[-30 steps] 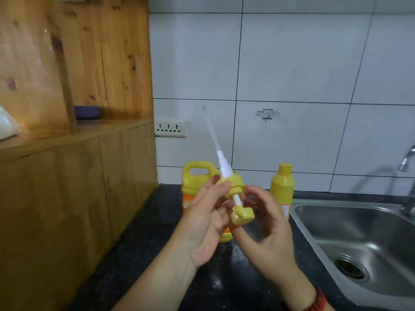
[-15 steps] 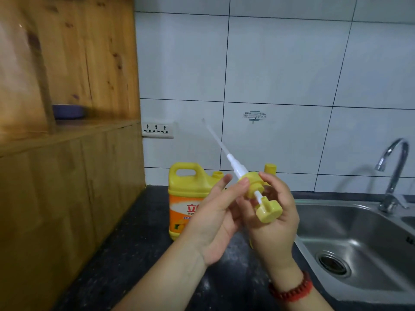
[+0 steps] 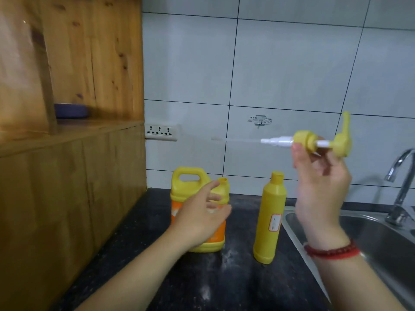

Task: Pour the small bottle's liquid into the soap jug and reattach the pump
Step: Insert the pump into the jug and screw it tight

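Fingers of the right hand pinch the light yellow plastic pump by its stiff collar, dip tube level above the capped small yellow bottle, while the left hand hangs spread, holding nothing, before the yellow handled soap jug.

The right hand is raised, palm towards the camera, and its fingers pinch the pump at the collar. The left hand reaches forward, lower, with fingers relaxed and spread, holding nothing.
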A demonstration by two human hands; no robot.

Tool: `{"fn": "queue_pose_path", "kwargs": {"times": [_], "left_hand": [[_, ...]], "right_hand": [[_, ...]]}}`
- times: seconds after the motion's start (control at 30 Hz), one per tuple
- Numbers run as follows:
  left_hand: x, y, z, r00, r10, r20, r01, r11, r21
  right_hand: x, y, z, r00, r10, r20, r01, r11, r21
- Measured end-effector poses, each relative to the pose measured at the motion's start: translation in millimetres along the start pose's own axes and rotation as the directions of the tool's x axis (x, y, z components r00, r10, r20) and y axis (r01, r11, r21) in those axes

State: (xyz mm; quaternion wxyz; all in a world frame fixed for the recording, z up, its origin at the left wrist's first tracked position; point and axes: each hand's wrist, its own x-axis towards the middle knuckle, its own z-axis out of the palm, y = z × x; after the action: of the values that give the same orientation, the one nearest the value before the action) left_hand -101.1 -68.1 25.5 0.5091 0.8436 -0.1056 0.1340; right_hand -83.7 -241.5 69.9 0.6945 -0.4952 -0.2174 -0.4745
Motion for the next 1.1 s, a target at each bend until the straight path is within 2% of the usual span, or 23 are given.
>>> {"fn": "queue_pose_path", "kwargs": {"times": [0.07,0.13,0.3,0.4,0.73,1.1], "left_hand": [[12.2,-14.5,-11.5,0.994,0.052,-0.093,-0.023,0.957,0.290],[24.9,-25.1,-22.2,0.981,0.125,-0.146,-0.043,0.884,0.466],[50.9,-35.5,-37.4,0.966,0.198,-0.165,-0.057,0.789,0.612],[60.5,-37.9,-38.0,0.972,0.200,-0.125,-0.071,0.753,0.654],[82.4,-47.6,-36.8,0.994,0.111,-0.016,-0.067,0.707,0.704],[85.0,-51.0,-33.8,0.990,0.120,-0.068,-0.047,0.754,0.655]], "right_hand": [[22.2,-1.3,2.5,1.000,0.027,-0.001,-0.027,0.999,-0.046],[41.6,-3.6,7.2,0.998,0.053,0.014,-0.052,0.996,-0.074],[74.6,-7.9,24.5,0.997,0.068,0.042,-0.062,0.989,-0.138],[83.1,-6.3,34.6,0.995,0.073,0.066,-0.066,0.992,-0.108],[81.9,7.3,58.7,0.983,0.092,0.162,-0.063,0.982,-0.180],[77.3,23.7,62.3,0.970,0.118,0.211,-0.067,0.970,-0.235]]}}
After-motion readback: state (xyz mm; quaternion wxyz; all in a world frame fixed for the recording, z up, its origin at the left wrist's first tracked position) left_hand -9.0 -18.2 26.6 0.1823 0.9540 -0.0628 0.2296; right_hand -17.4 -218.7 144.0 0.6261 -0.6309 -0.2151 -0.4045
